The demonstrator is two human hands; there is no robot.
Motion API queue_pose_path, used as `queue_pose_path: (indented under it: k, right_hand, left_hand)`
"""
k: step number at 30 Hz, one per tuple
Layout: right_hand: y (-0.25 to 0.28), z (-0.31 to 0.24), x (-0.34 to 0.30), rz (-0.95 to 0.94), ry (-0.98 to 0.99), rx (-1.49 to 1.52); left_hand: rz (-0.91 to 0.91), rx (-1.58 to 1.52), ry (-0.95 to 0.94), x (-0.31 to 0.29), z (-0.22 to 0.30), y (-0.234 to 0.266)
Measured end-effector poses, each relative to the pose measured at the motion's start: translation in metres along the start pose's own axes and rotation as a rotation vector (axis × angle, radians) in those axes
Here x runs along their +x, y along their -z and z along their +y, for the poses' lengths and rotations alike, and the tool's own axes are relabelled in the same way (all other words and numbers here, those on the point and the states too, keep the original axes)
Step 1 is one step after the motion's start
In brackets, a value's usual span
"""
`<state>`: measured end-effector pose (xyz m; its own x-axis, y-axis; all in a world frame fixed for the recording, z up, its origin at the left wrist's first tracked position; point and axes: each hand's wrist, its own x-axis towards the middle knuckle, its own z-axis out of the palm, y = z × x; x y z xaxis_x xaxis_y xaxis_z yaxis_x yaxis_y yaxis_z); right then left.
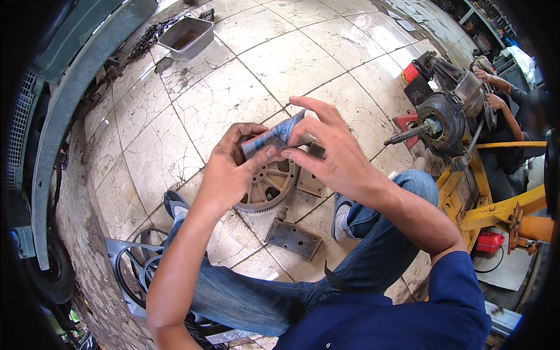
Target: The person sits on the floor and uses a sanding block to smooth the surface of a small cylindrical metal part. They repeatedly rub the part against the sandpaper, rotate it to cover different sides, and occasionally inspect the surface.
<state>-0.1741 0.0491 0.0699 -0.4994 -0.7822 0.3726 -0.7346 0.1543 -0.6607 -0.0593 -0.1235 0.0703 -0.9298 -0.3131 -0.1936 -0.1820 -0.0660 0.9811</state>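
Note:
Both my hands are raised over the floor, around a bluish-grey printed packet or sheet (269, 140) with a reddish edge; which of the two it is I cannot tell. My left hand (230, 166) is closed on its left end, thumb in front. On the right side, my right hand (329, 146) pinches its edge between thumb and fingers, one finger stretched out above. Directly below lies a round toothed flywheel (265, 195), partly covered by my hands. Beside it are a rusty metal block (310, 184) and a flat metal plate with holes (293, 238).
A grey plastic tub (195, 45) stands far left on the cracked tiles (262, 70). Along the left runs a vehicle's metal bumper (52, 134). To the right, a hub with a shaft (434, 122) sits by a yellow frame (496, 204); another person's hands (496, 102) are behind it.

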Motion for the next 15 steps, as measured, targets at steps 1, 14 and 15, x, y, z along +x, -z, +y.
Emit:
queue_pose_path:
  k: [1, 14, 15]
  right_hand:
    - [0.000, 0.000, 0.000, 0.019, -0.017, 0.040]
    - [-0.009, 0.000, -0.002, 0.033, 0.341, -0.369]
    - [-0.009, 0.002, -0.003, 0.012, 0.346, -0.383]
  left_hand:
    - [0.005, -0.014, -0.003, 0.000, 0.000, -0.001]
    - [0.093, -0.182, 0.172, 0.001, 0.002, -0.001]
    - [0.099, -0.196, 0.217, 0.001, 0.004, -0.001]
